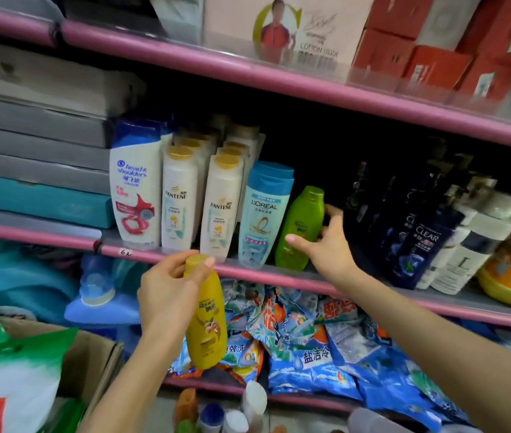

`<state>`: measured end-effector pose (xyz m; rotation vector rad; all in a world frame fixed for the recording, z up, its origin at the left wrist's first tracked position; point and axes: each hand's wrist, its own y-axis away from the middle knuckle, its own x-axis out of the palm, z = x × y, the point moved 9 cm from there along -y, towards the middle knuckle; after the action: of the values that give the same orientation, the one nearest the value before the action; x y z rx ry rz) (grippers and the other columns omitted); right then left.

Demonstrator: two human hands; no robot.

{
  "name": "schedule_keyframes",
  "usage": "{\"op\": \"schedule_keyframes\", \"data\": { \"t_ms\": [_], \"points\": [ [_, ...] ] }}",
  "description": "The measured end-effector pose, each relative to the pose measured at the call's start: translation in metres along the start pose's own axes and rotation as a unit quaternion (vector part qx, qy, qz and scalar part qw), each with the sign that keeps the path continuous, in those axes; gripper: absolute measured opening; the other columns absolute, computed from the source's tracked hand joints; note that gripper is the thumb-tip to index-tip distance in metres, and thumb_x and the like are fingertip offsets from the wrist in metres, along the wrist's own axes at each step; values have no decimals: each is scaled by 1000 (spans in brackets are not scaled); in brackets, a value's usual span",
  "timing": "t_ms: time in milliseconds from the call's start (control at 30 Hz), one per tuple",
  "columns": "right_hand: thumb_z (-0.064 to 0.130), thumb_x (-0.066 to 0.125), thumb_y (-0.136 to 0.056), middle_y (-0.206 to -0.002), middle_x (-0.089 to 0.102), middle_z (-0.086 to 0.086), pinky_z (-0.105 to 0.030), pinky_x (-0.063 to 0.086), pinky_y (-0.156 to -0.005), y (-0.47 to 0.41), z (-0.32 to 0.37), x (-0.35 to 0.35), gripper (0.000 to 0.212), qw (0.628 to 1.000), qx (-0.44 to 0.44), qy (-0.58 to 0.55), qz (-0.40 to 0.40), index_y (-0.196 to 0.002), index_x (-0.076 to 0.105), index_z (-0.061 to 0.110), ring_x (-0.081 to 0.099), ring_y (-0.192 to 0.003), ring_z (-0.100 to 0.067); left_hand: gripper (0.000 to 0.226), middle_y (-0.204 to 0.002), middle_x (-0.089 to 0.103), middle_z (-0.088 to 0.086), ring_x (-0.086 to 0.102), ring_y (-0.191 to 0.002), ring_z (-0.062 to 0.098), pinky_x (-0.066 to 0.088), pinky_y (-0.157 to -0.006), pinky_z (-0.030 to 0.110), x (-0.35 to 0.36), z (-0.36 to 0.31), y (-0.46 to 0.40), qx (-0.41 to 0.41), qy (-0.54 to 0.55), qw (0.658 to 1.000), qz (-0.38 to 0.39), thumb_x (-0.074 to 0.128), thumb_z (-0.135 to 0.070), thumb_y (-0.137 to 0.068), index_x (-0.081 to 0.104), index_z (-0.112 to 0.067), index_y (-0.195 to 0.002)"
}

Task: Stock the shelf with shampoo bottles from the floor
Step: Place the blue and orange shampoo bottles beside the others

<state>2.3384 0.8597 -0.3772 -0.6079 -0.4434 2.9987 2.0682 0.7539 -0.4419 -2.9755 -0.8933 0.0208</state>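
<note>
So the left hand (166, 295) is wrapped around a yellow shampoo bottle (206, 320), fingers curled round its upper half with the thumb and fingertips up by the cap. The bottle is upright, held in the air in front of the pink shelf edge (248, 273), about 6 o'clock from the two white Pantene bottles (176, 198).

The right hand (326, 245) is reaching into the middle shelf and gripping a green bottle (299, 228), thumb across the front and fingers going round the back. That green one leans a bit to the right, its base at the shelf's front edge, just beside the light blue L'Oreal bottle (263, 214) at its 9 o'clock. At 3 o'clock from the hand there's a bunch of dark Clear bottles (416, 242).

Far left of the row is a white Head & Shoulders bottle (135, 185). Below the shelf, around 6 o'clock, sits a pile of blue detergent bags (326, 348), and more bottle tops (232, 414) poke up at the very bottom of the view. A cardboard box (88, 364) sits at about 8 o'clock.
</note>
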Motion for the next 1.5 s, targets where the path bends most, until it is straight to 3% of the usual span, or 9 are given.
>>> {"op": "schedule_keyframes", "data": {
  "t_ms": [100,333,533,800,1000,1233,1333,1433,1500],
  "points": [
    [20,78,-79,-96,66,11,-19,54,-75,-7,-23,7,43,998,35,50,26,-114,54,19,64,-87,-1,17,-88,71,-11,67,-87,14,54,-84,44,7,-1,1,7,1,1000,10,78,-42,-70,68,-40,-83],
    [12,77,-78,-95,66,10,-10,49,-60,-52,-46,-3,43,996,83,-25,29,-117,57,15,60,-82,3,24,-89,74,-12,68,-90,6,55,-82,34,33,-6,0,16,39,996,76,78,-34,-70,71,-34,-94],
    [3,72,-80,-129,60,-13,-43,43,-106,-92,-65,7,60,987,120,-56,87,-134,47,5,57,-118,-26,22,-85,73,-19,67,-80,-5,49,-62,8,55,-23,-2,38,91,986,136,77,-22,-73,71,-30,-93],
    [-1,67,-83,-136,55,-12,-44,39,-110,-124,-88,25,64,979,141,-110,103,-141,41,7,53,-125,-25,34,-90,74,-12,69,-84,0,51,-66,11,77,-35,-2,60,124,972,188,75,-34,-62,73,-27,-96],
    [6,64,-88,-135,56,1,-13,42,-71,-140,-93,33,59,975,162,-88,128,-142,42,17,53,-113,-11,43,-93,74,-12,68,-89,2,53,-73,14,83,-34,-5,58,120,968,211,75,-45,-56,72,-36,-97],
    [0,59,-88,-144,48,-2,-31,29,-109,-148,-100,31,72,968,189,-53,156,-149,28,23,43,-131,-20,42,-93,75,-7,70,-89,6,53,-71,15,78,-36,-6,57,136,964,222,75,-39,-58,73,-27,-98],
    [-10,49,-85,-138,48,-9,-35,43,-102,-135,-84,16,80,979,183,-27,82,-152,16,20,50,-119,-23,43,-92,75,-6,70,-88,7,53,-69,15,77,-37,-6,56,143,963,221,75,-37,-59,72,-25,-101],
    [-9,44,-87,-120,54,-10,-16,49,-69,-93,-38,-12,58,994,83,-29,-71,-140,36,12,54,-93,-14,42,-94,74,-8,69,-90,5,52,-70,14,78,-39,-2,57,136,962,228,75,-37,-61,71,-27,-102],
    [-8,47,-86,-113,61,-7,-14,50,-74,-43,-6,-23,42,991,-12,-61,-121,-121,50,14,59,-95,-13,40,-94,75,-8,69,-89,4,51,-69,13,82,-39,1,54,139,960,236,75,-34,-63,71,-25,-102]
  ]
}}
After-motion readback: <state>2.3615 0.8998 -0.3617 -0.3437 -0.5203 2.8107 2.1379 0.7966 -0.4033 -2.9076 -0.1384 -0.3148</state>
